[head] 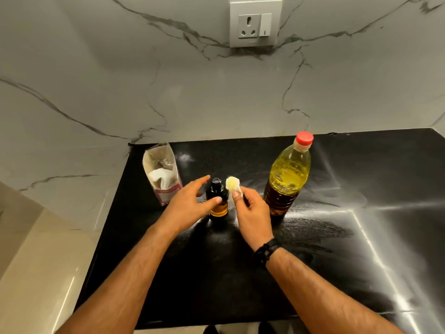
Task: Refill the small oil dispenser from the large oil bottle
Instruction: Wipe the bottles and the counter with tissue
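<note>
Black polished countertop (313,249) under white veined marble wall holds the small oil dispenser (218,198), dark glass, amber oil low inside, standing upright at centre. My left hand (190,203) spreads loosely around it, thumb touching its side. My right hand (250,208) pinches an oil-stained tissue wad (233,184) just beside the cap. To the right stands the large oil bottle (287,177), red-capped, closed. A torn tissue packet (162,174) stands left; its print is unreadable. Wall socket (255,23) above.
</note>
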